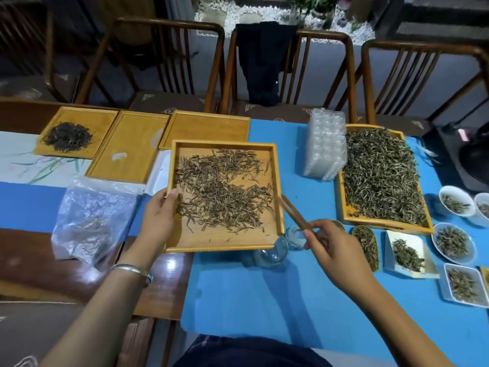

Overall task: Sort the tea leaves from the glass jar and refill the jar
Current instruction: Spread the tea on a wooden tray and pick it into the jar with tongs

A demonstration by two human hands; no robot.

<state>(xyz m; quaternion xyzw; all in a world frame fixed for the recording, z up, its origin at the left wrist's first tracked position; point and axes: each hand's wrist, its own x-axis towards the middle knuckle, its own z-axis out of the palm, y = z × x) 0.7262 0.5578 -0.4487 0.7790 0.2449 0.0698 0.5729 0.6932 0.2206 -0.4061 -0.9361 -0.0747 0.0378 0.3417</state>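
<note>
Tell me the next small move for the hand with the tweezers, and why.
Probably bring the bamboo tweezers in over the tray's right rim and pick one leaf. Their tips sit just at that rim, the right hand grips them, the left hand holds the tray's left edge, and the tea leaves lie spread, unsorted.

The glass jar (272, 251) sits half tucked under the wooden tray (225, 242), so its mouth is hidden. The right hand (336, 256) covers part of the small glass cup (296, 237). Bowls (483, 205) at the right edge are cut off.
</note>
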